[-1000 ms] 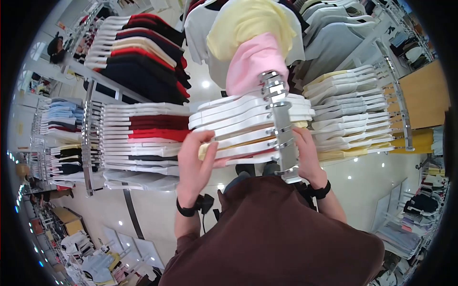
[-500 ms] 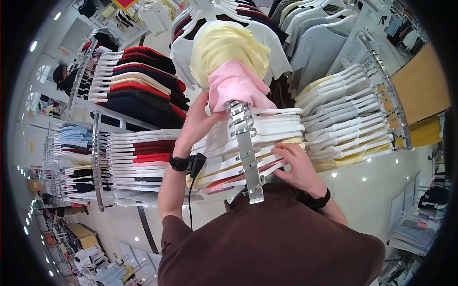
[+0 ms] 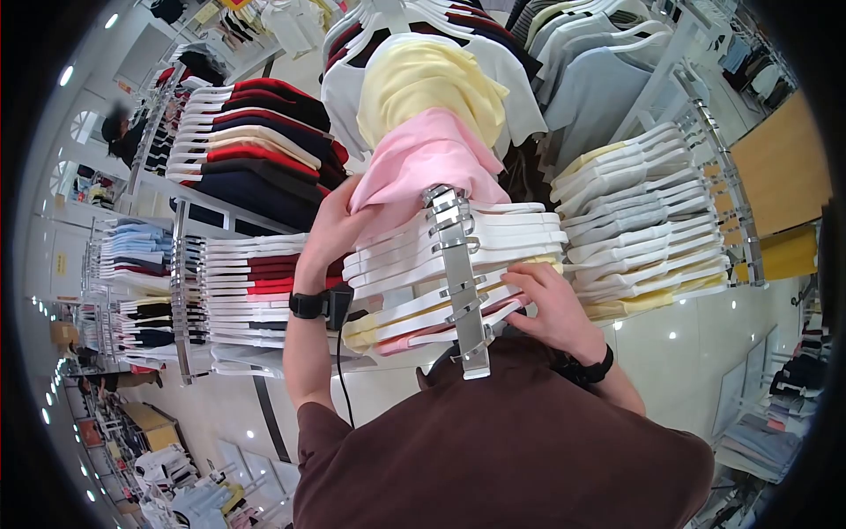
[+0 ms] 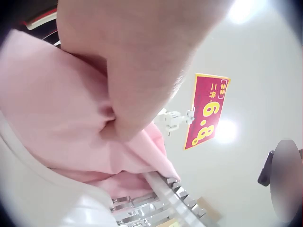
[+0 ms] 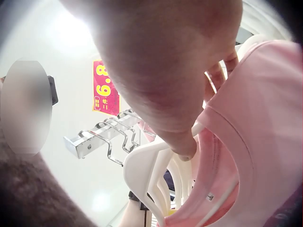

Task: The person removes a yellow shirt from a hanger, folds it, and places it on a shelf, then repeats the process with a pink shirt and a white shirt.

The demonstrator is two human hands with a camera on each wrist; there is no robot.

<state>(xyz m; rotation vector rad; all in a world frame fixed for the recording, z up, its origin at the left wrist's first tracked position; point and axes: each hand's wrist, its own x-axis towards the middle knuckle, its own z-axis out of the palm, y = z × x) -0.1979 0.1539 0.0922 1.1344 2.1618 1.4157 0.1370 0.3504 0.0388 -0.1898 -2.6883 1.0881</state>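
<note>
My left hand pinches the left edge of a pink garment, which lies bunched over the far part of the chrome rail. In the left wrist view, folds of the pink cloth gather at the thumb, while the fingertips are hidden. A yellow garment is bunched just behind it. My right hand is at the right end of the nearest white hangers. The right wrist view has its thumb against a white hanger and its fingers on the far side, by the neckline of a pink shirt.
The chrome rail with hook stops slopes toward my chest. Dark and red clothes hang at left, pale ones at right, each on its own rack. White shirts hang behind. A red price sign hangs overhead.
My left hand has left the near hangers, reached up to the pink garment and drawn its edge leftward. The right hand has shifted slightly along the hanger ends, then stayed there.
</note>
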